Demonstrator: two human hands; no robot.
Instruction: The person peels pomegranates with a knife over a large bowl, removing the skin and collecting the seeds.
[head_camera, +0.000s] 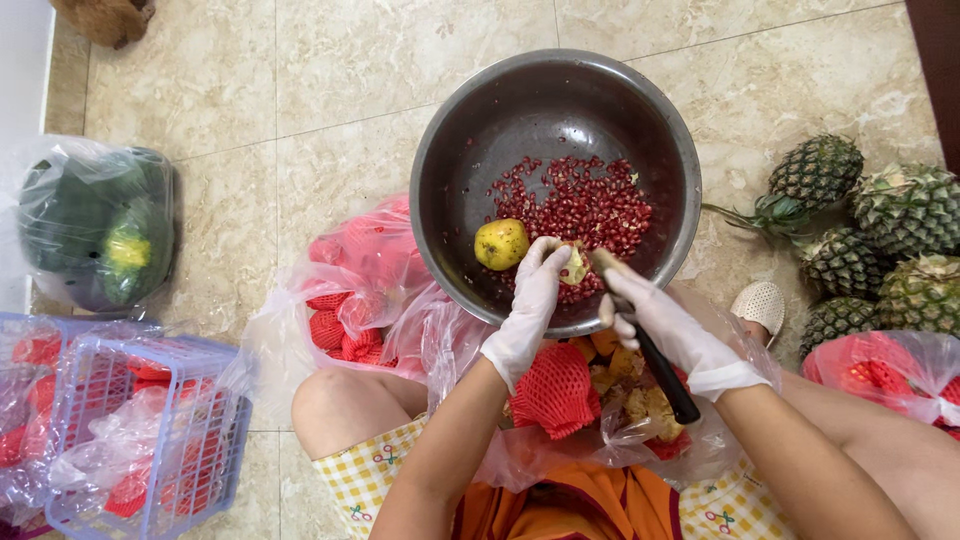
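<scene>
A steel bowl (450, 150) sits in front of me, holding a heap of red pomegranate seeds (580, 205) and a yellow pomegranate piece (501, 243). My left hand (535, 295), in a white glove, holds a small pomegranate chunk (575, 265) over the bowl's near side. My right hand (660, 320), also gloved, grips a black-handled knife (665, 375) whose blade end meets that chunk.
Several pineapples (860, 240) lie on the tile floor at right. Plastic bags of red foam fruit nets (350, 300) and peel scraps (635, 395) sit below the bowl. A bagged watermelon (95, 225) and lilac baskets (150, 440) stand at left. A white shoe (760, 305) is near my right knee.
</scene>
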